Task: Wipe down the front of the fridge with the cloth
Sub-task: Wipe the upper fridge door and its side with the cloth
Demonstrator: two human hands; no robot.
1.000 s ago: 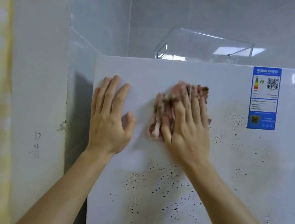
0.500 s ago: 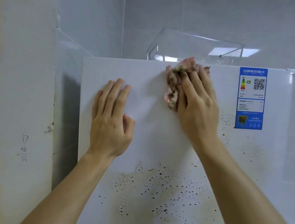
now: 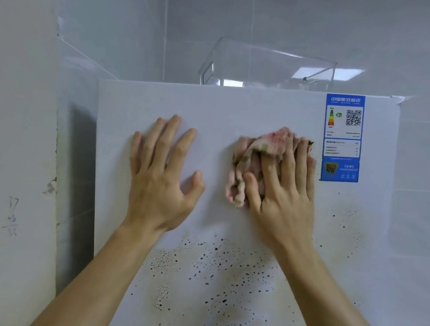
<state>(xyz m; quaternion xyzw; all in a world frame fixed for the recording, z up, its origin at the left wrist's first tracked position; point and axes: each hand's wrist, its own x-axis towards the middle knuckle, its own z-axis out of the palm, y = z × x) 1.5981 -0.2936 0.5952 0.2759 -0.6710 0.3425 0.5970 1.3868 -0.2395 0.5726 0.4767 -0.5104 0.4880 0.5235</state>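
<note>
Head view: my left hand (image 3: 160,182) lies flat and open on the fridge (image 3: 139,102) door to brace me; my right hand (image 3: 282,197) presses the bunched cloth (image 3: 246,164) against it, beside the blue label (image 3: 343,138), fingers spread for scrubbing.

White on fridge front (image 3: 243,111), w/ black specks & yellowish smears. Pink w/ olive-green blotches on cloth (image 3: 246,164). Blue on label (image 3: 338,170), w/ white panel, blk QR code, red-to-green scale. Pale grey on wall tiles (image 3: 337,28).

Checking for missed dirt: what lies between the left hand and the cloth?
Head view: only bare white fridge front between left hand and cloth; dark specks sit lower.
</note>
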